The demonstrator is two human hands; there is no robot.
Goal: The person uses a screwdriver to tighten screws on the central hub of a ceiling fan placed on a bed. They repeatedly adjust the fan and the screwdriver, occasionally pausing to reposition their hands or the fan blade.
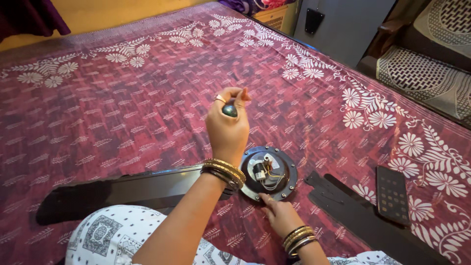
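Ceiling fan motor opened up on a bed, one hand raised with a tool handle, the other steadying the hub.

The round motor hub [269, 172] lies flat on the patterned red bedsheet [122, 113], its centre uncovered so the wires and a small block show; dark fan blades [122, 189] reach out to either side, so the opening looks done and the work inside appears unfinished; the left hand [226, 128] is raised above the hub, fingers curled tight around a dark round-ended tool handle [229, 110], whose lower end is hidden; the right hand [279, 216] rests loosely, fingertips touching the hub's near rim and holding nothing; a dark remote control [393, 194] lies well apart at the right.
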